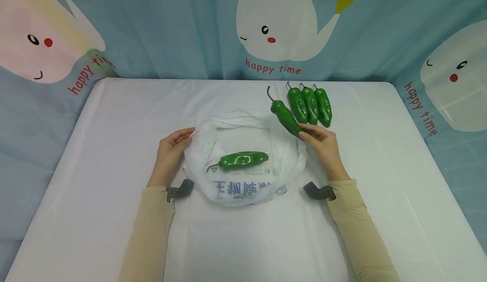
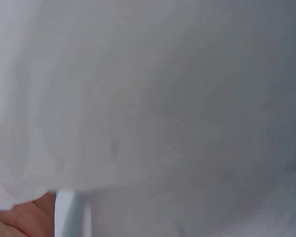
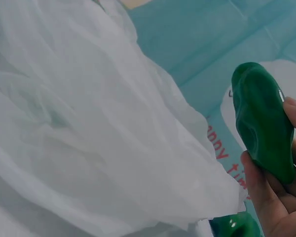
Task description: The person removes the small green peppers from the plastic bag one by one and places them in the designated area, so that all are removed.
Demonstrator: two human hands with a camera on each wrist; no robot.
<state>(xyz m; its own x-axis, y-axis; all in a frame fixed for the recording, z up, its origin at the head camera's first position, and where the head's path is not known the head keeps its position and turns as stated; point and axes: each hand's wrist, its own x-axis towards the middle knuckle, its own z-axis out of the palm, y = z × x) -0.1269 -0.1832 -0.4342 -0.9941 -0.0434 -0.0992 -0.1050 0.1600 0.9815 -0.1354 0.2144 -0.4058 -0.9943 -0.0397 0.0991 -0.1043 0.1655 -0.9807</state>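
Observation:
A white plastic bag [image 1: 243,199] lies wide open, one green pepper [image 1: 244,160] inside it, stem to the left. At its left rim, the left hand [image 1: 169,155] pinches the plastic; in the left wrist view the bag [image 2: 89,113] covers most of the picture and part of the hand [image 2: 27,217]. The right hand [image 1: 323,149] pinches the lower tip of another green pepper [image 1: 285,116] by the bag's upper right rim, its stem pointing up and away. The right wrist view shows this pepper [image 3: 261,118] between thumb and fingers [image 3: 266,202], beside the bag [image 3: 98,128].
Three green peppers [image 1: 310,105] lie side by side near the table's back edge, just beyond the right hand. A white cloth covers the table [image 1: 243,239]. Behind it hangs a blue curtain [image 1: 182,32] with whale prints.

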